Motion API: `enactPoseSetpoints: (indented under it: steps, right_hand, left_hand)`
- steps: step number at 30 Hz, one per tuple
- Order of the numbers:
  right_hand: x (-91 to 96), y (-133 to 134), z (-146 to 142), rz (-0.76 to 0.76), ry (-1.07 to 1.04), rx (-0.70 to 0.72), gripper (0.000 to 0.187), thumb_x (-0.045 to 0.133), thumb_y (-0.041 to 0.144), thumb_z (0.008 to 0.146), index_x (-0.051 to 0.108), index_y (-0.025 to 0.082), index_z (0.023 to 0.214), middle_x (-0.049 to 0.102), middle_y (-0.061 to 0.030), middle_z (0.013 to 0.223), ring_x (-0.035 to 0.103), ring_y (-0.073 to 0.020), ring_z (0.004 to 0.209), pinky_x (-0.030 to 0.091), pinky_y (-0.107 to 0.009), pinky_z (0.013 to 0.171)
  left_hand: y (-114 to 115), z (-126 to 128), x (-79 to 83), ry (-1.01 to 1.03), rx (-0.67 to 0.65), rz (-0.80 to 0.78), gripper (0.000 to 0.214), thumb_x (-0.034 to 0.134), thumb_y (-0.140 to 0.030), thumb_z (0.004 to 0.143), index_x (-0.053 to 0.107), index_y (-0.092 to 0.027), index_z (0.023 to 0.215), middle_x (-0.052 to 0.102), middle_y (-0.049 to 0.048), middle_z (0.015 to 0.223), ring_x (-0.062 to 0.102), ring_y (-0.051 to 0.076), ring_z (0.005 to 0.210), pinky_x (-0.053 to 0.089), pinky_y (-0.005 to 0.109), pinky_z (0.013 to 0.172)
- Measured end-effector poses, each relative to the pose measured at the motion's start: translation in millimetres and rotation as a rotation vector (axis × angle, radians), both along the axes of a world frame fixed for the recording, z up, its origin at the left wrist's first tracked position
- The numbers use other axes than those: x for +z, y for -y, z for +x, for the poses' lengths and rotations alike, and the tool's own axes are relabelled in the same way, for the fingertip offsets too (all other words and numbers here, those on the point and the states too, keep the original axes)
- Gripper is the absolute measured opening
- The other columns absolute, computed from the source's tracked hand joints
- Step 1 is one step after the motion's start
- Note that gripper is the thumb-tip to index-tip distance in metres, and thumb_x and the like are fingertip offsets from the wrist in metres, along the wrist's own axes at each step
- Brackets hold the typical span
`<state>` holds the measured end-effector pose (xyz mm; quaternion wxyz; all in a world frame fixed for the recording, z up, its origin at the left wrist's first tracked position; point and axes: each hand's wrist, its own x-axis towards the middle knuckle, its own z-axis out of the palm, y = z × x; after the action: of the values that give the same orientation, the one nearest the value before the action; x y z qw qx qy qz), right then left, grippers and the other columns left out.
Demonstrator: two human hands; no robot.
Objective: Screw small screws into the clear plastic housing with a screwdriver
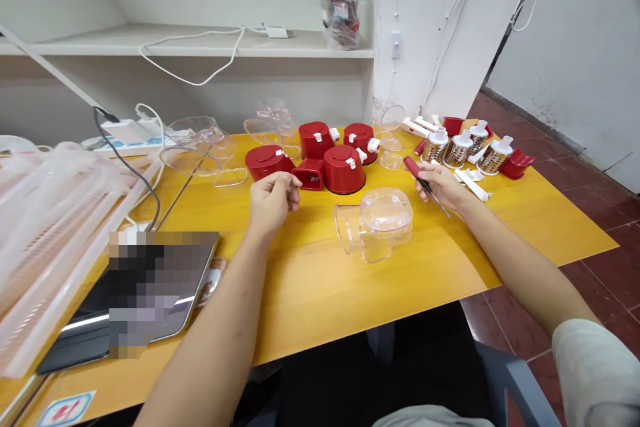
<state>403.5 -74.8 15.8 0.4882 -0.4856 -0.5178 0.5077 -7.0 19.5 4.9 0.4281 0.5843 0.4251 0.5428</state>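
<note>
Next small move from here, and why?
Probably bring the left hand over to steady the clear plastic part: it sits untouched between the hands, the right hand holds a screwdriver, and no tool shows in the left, curled near the red housings. Whether it pinches something small, I can't tell.

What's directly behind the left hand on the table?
A red housing and, to its right, a boxy red piece. The left hand covers part of the housing's lower front; anything small there is hidden.

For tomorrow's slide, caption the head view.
Right-hand grip holds a red-handled screwdriver near a clear plastic part; left-hand grip beside red housings.
</note>
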Motion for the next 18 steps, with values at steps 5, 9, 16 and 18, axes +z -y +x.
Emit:
enactPoseSetpoints:
  steps: [5, 9, 16, 18]
  right_hand:
    - [-18.8, -7.9, 4.8, -0.159, 0.001, 0.059, 0.054, 0.074, 0.056, 0.113, 0.072, 0.012, 0.144, 0.078, -0.0101, 0.134, 0.077, -0.0139, 0.123, 0.074, -0.034, 0.111]
    - [-18.1, -10.3, 4.8, -0.200, 0.013, 0.072, 0.057, 0.074, 0.056, 0.113, 0.071, 0.013, 0.149, 0.077, -0.0113, 0.141, 0.077, -0.0160, 0.130, 0.073, -0.038, 0.117]
    - [-17.2, -14.6, 4.2, -0.281, 0.086, 0.105, 0.055, 0.074, 0.056, 0.113, 0.072, 0.012, 0.146, 0.077, -0.0101, 0.135, 0.077, -0.0138, 0.123, 0.074, -0.034, 0.110]
    - [-15.5, -21.5, 7.0, -0.321, 0.116, 0.130, 0.053, 0.074, 0.055, 0.113, 0.072, 0.012, 0.144, 0.078, -0.0091, 0.130, 0.077, -0.0121, 0.118, 0.074, -0.031, 0.105]
  left_hand:
    - [-0.2, 7.0, -17.4, -0.280, 0.126, -0.069, 0.027, 0.070, -0.042, 0.099, 0.083, -0.018, 0.101, 0.073, 0.0015, 0.067, 0.062, 0.014, 0.048, 0.048, 0.022, 0.051]
    - [-9.2, 11.1, -16.0, -0.562, 0.093, -0.121, 0.051, 0.066, -0.034, 0.100, 0.085, -0.011, 0.142, 0.089, 0.0096, 0.088, 0.075, 0.021, 0.058, 0.063, 0.032, 0.068]
    - [-25.6, 20.4, -8.7, -0.819, 0.079, -0.062, 0.035, 0.067, -0.026, 0.099, 0.091, -0.016, 0.124, 0.090, 0.0135, 0.092, 0.080, 0.030, 0.074, 0.067, 0.043, 0.092]
    - [-29.0, 21.8, -7.9, -0.896, 0.109, -0.026, 0.031, 0.070, -0.026, 0.099, 0.090, -0.017, 0.120, 0.091, 0.0178, 0.100, 0.083, 0.037, 0.095, 0.066, 0.048, 0.101]
